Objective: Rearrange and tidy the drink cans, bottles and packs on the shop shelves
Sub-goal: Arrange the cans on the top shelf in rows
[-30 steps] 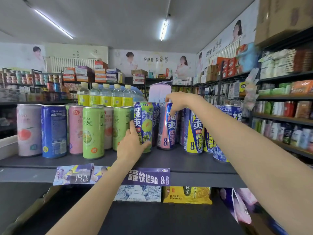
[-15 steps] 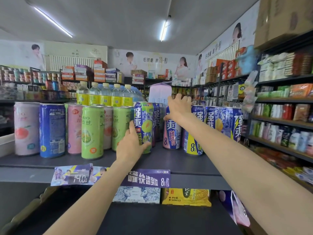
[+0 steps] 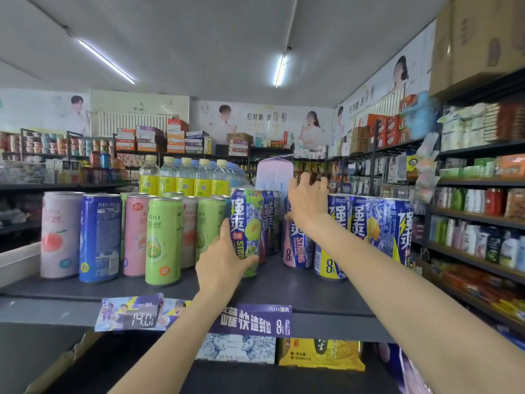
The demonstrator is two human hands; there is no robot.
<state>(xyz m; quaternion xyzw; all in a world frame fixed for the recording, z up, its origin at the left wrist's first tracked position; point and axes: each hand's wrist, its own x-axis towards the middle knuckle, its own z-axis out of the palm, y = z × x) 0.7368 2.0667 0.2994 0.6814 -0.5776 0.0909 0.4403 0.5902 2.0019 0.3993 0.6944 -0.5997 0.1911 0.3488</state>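
Left hand (image 3: 224, 265) gripping the blue-and-green can (image 3: 246, 223) upright on the shelf (image 3: 298, 288), right hand (image 3: 308, 204) fingers spread loosely over the blue-and-pink can (image 3: 297, 247) just beyond, green can (image 3: 164, 240) to the left

Bright ceiling tube lights (image 3: 279, 70); edges warped, right side blurred.
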